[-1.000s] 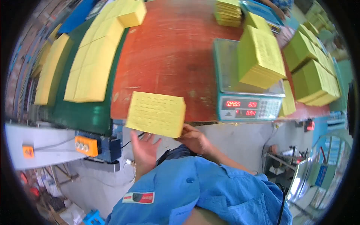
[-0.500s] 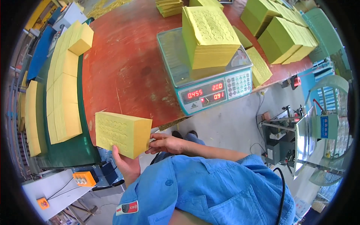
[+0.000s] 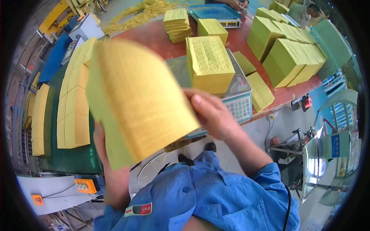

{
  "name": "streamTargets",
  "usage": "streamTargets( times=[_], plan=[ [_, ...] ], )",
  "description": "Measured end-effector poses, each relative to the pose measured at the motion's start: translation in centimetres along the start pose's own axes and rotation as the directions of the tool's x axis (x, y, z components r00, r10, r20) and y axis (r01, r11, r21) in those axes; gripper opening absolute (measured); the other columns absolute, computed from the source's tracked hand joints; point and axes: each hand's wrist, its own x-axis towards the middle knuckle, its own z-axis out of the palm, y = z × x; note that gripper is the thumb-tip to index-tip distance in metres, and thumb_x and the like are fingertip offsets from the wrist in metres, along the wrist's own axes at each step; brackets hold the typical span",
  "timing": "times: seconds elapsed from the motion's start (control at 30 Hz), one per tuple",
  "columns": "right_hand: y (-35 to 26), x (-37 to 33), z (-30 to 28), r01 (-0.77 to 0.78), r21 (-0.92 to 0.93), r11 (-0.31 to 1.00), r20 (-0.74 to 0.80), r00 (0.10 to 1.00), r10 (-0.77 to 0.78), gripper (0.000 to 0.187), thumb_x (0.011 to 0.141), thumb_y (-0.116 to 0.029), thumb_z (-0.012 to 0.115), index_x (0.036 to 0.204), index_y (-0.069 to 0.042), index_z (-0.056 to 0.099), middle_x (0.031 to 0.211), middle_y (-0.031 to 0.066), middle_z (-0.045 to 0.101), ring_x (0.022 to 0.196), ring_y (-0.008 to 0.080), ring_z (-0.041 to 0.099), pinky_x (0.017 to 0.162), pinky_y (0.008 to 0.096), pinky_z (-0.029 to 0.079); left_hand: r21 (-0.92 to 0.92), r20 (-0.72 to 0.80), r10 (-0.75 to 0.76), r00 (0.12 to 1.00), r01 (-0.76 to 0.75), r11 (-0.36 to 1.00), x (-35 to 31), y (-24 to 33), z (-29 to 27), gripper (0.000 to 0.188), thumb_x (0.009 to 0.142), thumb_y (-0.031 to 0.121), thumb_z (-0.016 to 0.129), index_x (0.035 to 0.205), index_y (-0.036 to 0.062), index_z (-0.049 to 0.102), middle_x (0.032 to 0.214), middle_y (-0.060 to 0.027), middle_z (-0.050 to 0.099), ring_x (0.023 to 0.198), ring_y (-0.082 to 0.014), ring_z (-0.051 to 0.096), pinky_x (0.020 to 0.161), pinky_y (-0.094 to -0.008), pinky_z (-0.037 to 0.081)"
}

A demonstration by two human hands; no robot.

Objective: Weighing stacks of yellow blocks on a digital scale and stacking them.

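Note:
I hold a thick stack of yellow paper [image 3: 142, 100] up in front of me, tilted and blurred by motion. My left hand [image 3: 103, 146] grips its lower left side, with part of the fingers hidden behind the stack. My right hand [image 3: 211, 111] is closed on the right edge, thumb showing. Just beyond, a digital scale [image 3: 238, 107] stands on the red table [image 3: 150, 32], partly covered by the held stack. An embossed yellow paper stack [image 3: 210, 61] sits upright on the scale's metal plate.
Rows of yellow stacks [image 3: 75, 104] line the green surface [image 3: 73, 159] at left. More stacks [image 3: 289, 57] stand at the table's right, near flat embossed yellow sheets [image 3: 260, 90]. A second scale [image 3: 216, 15] is at the far edge, with another person's hands [image 3: 236, 4] beyond.
The held stack has risen from the table's near left corner toward the middle, tilting. My right hand has moved up with it onto its right edge. The camera view has shifted too.

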Motion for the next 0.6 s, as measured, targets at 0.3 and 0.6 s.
streamTargets(
  times=[0.3,0.6],
  plan=[
    [-10.7,4.8,-11.1,0.165,-0.090,0.982,-0.271,0.945,-0.183,0.030,0.103,-0.025,0.055,0.117,-0.003,0.068,0.085,-0.0035,0.063,0.071,0.0044,0.055,0.062,0.0214,0.042,-0.061,0.392,-0.288,0.874,0.337,0.939,19.3,2.3,18.0,0.060,0.095,0.050,0.058,0.142,0.0127,0.052,0.133,-0.0089,0.059,0.120,-0.0256,0.057,0.094,-0.0446,0.051],
    [-6.9,7.5,-15.3,0.049,0.019,0.999,-0.258,0.965,-0.042,0.030,0.103,-0.022,0.053,0.116,0.002,0.066,0.097,0.0044,0.069,0.078,0.0101,0.064,0.071,0.0284,0.055,0.158,0.339,-0.431,0.837,0.400,0.903,22.1,-1.8,17.8,0.076,0.086,0.070,0.055,0.140,0.0155,0.054,0.126,-0.0112,0.062,0.111,-0.0263,0.062,0.088,-0.0504,0.052]
  ],
)
